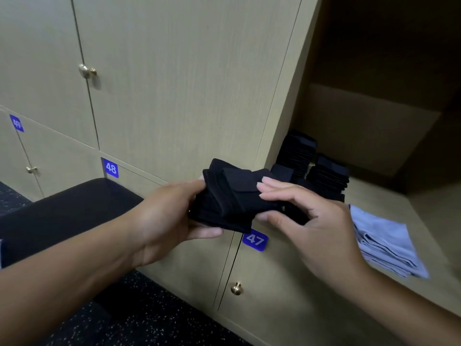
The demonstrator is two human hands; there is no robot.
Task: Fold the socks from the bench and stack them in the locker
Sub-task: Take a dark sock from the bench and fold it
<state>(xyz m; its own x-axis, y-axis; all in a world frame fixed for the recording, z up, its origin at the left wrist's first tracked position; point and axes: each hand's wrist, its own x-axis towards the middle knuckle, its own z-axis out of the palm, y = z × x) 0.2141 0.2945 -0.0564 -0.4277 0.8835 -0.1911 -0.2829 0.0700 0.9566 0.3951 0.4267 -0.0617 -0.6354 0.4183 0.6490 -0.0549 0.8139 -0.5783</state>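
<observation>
A folded black sock bundle [232,196] is held in the air in front of the locker wall. My left hand [164,216] grips its left end, thumb below and fingers hidden behind the cloth. My right hand [309,216] pinches its right end, fingers on top and thumb under. Just beyond, inside the open locker [389,196] on the right, stand stacks of folded black socks [321,173] near the locker's left wall. The black padded bench [67,208] lies at the left, partly behind my left forearm; no socks show on its visible part.
A pile of folded light-blue cloths [384,243] lies on the locker floor to the right of the sock stacks. Closed locker doors carry blue labels 47 [255,239], 48 [111,168] and brass knobs [236,288]. Dark speckled floor [149,320] runs below.
</observation>
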